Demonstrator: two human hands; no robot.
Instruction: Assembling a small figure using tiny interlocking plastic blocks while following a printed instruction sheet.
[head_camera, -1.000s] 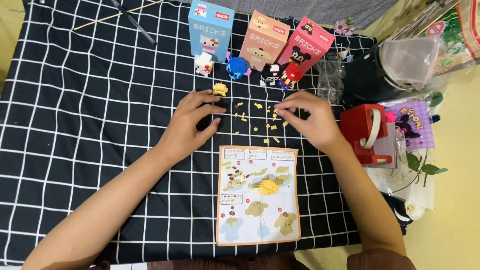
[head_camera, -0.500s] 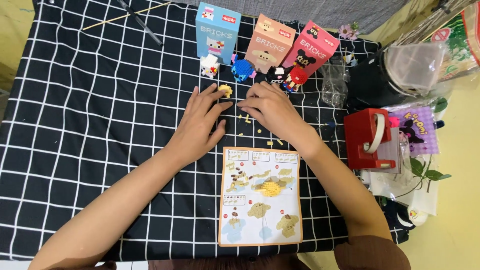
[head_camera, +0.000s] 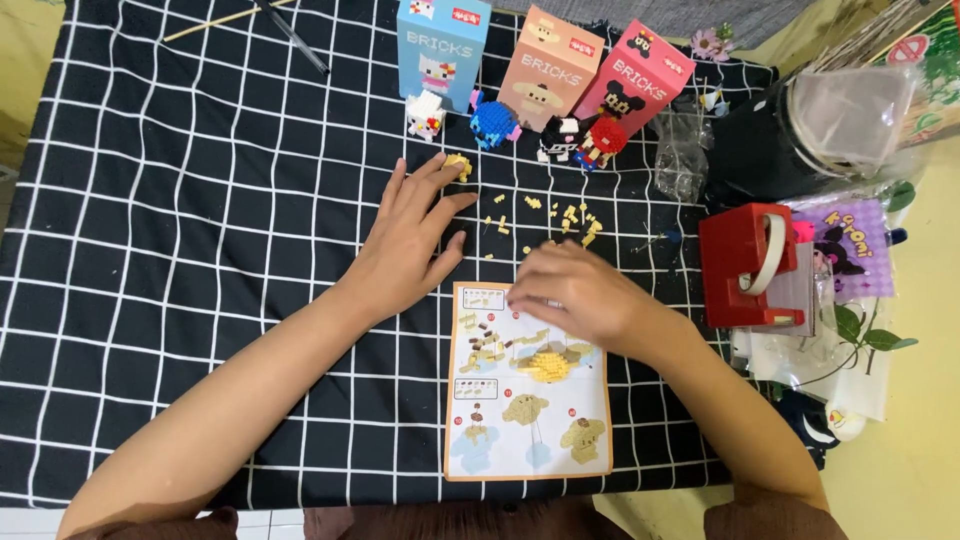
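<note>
On the black white-gridded cloth covering the desk, left hand lies flat, fingers spread, fingertips touching a small yellow brick assembly, apparently steadying it. Right hand, fingers curled and empty as far as visible, rests on the top edge of the paper instruction sheet. Loose tiny yellow bricks lie scattered just beyond; three tall cardboard boxes stand behind.
</note>
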